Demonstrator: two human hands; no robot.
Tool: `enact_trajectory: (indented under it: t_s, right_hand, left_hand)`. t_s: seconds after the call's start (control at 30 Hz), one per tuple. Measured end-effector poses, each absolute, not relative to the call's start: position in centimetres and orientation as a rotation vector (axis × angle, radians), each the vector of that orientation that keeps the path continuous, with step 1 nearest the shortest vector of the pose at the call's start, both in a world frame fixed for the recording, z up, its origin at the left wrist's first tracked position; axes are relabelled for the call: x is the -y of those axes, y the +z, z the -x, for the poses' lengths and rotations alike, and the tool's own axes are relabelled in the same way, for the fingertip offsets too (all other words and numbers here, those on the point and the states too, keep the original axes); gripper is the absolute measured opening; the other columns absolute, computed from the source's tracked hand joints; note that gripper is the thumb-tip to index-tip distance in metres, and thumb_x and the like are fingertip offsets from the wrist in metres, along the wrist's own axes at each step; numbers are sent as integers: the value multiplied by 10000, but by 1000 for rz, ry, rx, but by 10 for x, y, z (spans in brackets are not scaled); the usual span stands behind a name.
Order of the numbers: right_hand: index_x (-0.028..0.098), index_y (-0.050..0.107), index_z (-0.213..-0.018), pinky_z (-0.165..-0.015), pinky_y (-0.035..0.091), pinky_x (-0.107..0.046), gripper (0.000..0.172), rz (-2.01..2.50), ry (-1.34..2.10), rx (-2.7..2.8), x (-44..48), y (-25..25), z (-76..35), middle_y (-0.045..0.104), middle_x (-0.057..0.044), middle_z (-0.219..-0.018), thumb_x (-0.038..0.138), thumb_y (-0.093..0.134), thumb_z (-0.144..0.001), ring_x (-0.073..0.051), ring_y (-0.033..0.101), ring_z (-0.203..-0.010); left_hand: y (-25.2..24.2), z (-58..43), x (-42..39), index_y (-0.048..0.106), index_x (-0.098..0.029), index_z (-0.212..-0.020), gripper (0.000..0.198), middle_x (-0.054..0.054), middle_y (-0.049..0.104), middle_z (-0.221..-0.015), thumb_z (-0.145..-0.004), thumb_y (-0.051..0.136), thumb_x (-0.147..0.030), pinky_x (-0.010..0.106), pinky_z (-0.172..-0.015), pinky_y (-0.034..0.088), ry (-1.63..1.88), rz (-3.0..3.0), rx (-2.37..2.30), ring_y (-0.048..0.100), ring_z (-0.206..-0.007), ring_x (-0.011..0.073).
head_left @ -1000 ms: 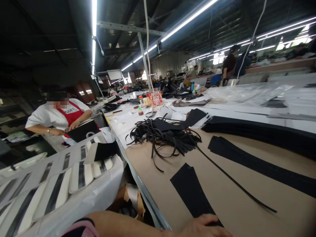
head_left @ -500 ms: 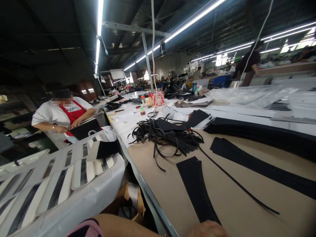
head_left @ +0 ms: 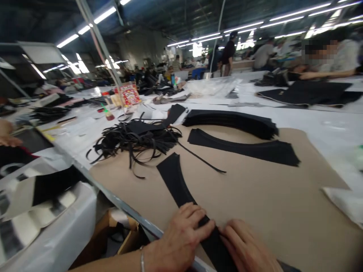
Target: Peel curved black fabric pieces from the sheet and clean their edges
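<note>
Black strip (head_left: 177,179) slants lengthwise from far left to near right, both hands (head_left: 180,236) touching it, grip unclear.

Black curved piece (head_left: 172,176): stretch hidden under left hand (head_left: 180,235), lower end cut off by bottom edge. Right hand (head_left: 246,244): heel cut off there too. Co-worker's hand (head_left: 8,135), far left: arm cut off. Red packet (head_left: 129,93), upper left: lettering too small.

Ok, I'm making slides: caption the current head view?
Left hand on a curved black piece, right hand at its edge; black strips heaped beyond.
</note>
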State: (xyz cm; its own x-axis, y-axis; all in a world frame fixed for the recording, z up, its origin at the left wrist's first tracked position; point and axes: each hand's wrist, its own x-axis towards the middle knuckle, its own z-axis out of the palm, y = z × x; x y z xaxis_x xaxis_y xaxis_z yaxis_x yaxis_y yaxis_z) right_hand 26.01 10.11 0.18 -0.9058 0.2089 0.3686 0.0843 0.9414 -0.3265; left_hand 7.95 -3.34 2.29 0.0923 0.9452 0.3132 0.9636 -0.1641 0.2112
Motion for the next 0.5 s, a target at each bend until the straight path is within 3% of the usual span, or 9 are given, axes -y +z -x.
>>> enact_trajectory:
  t_s: [0.13,0.5]
  right_hand:
    - [216,541,-856,-686,488,-321,200,427,511,2775,-95,15,-262,580,-55,-845,74,408,-905,-203,575,-758]
    - [202,544,-877,-711,433,-316,206,356,526,2780,-96,18,-275,558,-47,-865,44,413,-894,-193,525,-770]
  left_hand:
    - [23,-81,32,556,-248,-1275,501,77,595,-1213,-828,433,-57,439,-1018,438,-635,2270,1945,529,-1147,220]
    - [23,-86,28,615,-209,-1186,504,95,580,-1232,-779,397,-7,418,-972,490,-720,2240,1912,519,-1151,223]
